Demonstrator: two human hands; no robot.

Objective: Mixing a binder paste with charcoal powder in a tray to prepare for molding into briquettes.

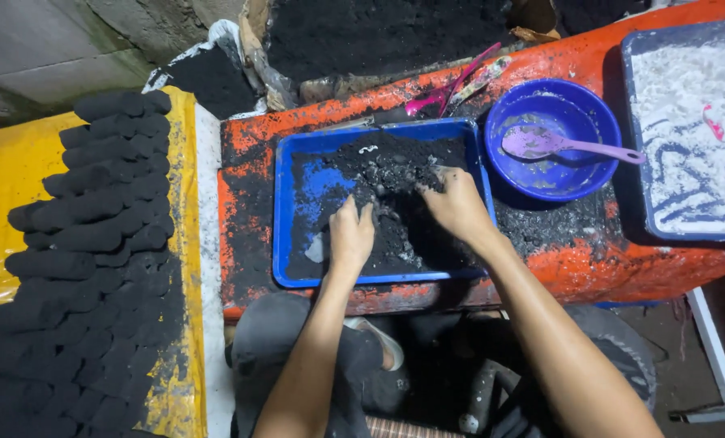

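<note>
Left hand (351, 235) and right hand (458, 204) both palm down in the blue tray (282, 212), fingers curled and dug into the black powder pile (395, 203); neither closed around anything, just pressing and raking. To do it well, I'd judge: pull loose powder from the tray edges toward the middle, keep it inside the rim, squeeze evenly. The pile lies directly under and between both hands, heaped to the tray's right half, bare blue at left. Tray sits on the orange table (573, 272). Left of it, rows of black pressed lumps (95, 235) on a yellow sheet (6, 178). Farther right, blue bowl (553, 138) with purple spoon (557, 144), and a tray of white powder (687, 122)
</note>
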